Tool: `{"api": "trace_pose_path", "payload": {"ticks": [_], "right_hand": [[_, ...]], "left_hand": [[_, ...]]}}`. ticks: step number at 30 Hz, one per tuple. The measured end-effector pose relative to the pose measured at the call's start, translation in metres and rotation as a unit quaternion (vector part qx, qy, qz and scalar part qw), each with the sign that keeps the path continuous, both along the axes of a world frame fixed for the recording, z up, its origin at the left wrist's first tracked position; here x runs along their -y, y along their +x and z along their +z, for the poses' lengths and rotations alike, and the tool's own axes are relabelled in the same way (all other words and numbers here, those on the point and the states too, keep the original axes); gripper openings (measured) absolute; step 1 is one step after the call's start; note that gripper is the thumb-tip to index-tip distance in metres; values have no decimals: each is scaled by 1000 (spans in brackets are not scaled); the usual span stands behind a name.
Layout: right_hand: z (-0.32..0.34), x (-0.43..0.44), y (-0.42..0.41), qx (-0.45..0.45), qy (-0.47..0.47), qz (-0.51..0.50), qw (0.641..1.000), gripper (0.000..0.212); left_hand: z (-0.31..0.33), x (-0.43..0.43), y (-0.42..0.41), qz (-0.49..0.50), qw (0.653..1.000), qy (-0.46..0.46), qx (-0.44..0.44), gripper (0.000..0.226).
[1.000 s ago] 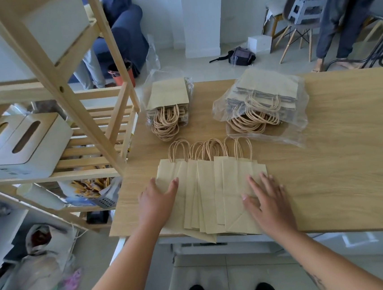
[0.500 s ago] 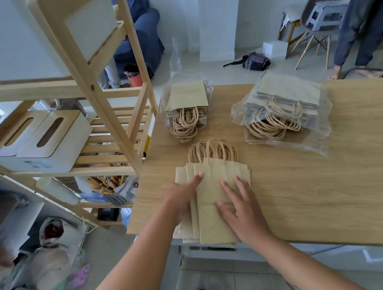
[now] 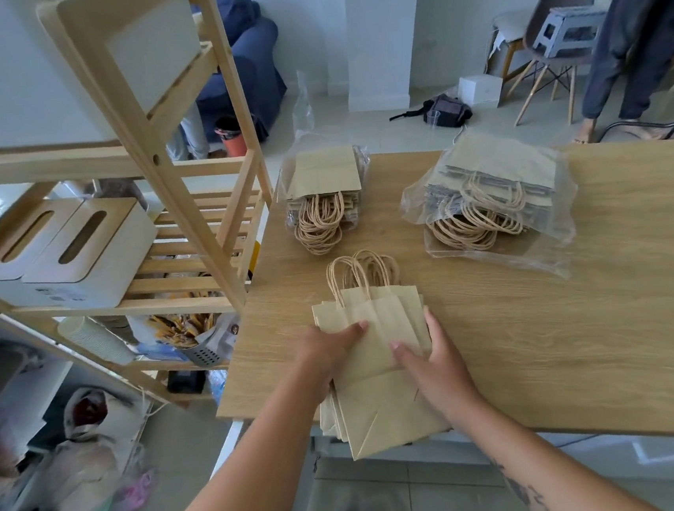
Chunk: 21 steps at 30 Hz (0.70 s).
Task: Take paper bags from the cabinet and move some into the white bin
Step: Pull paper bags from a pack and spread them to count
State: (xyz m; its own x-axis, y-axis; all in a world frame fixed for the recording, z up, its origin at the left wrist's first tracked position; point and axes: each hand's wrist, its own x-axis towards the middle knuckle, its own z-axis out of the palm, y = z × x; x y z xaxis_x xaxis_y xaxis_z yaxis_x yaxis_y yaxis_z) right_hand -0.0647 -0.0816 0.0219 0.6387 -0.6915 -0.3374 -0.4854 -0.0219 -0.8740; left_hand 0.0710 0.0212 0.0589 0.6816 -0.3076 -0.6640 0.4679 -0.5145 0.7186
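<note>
The left hand (image 3: 328, 349) and right hand (image 3: 436, 363) cover the middle of the stack of paper bags (image 3: 375, 395), so the number of bags cannot be told. At the upper right of the frame, a standing person (image 3: 643, 28) is cut off above the waist by the edge. At the lower left, the clutter under the wooden shelf (image 3: 180, 179) is too blurred to identify.
</note>
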Motion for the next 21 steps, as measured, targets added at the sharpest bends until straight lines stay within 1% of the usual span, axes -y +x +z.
{"api": "trace_pose_path", "payload": {"ticks": [2, 5, 6, 8, 11, 12, 15, 16, 19, 21], "right_hand": [[2, 1, 4, 11, 30, 3, 999, 88], [3, 3, 4, 34, 44, 0, 998, 88], [4, 4, 3, 38, 44, 0, 998, 88], [4, 6, 1, 41, 45, 0, 998, 91], [7, 9, -2, 48, 57, 0, 997, 96], [8, 11, -3, 49, 63, 1, 997, 96], [9, 15, -6, 59, 68, -5, 996, 94], [10, 16, -7, 63, 63, -7, 996, 94], [13, 20, -10, 63, 49, -21, 997, 101], [17, 26, -10, 53, 63, -32, 996, 108]], "left_hand": [[-1, 2, -2, 6, 1000, -3, -7, 63], [0, 2, 3, 5, 999, -14, -43, 79], [2, 1, 6, -4, 998, -16, -58, 81], [4, 1, 12, -25, 995, -30, -87, 78], [4, 0, 17, -36, 992, -48, -108, 82], [3, 0, 17, -39, 992, -57, -109, 79], [6, 5, 13, -45, 991, -78, -98, 57], [5, 6, 12, -39, 991, -88, -95, 55], [2, 10, 6, -9, 989, -124, -79, 67], [2, 10, 3, -5, 986, -152, -67, 62]]}}
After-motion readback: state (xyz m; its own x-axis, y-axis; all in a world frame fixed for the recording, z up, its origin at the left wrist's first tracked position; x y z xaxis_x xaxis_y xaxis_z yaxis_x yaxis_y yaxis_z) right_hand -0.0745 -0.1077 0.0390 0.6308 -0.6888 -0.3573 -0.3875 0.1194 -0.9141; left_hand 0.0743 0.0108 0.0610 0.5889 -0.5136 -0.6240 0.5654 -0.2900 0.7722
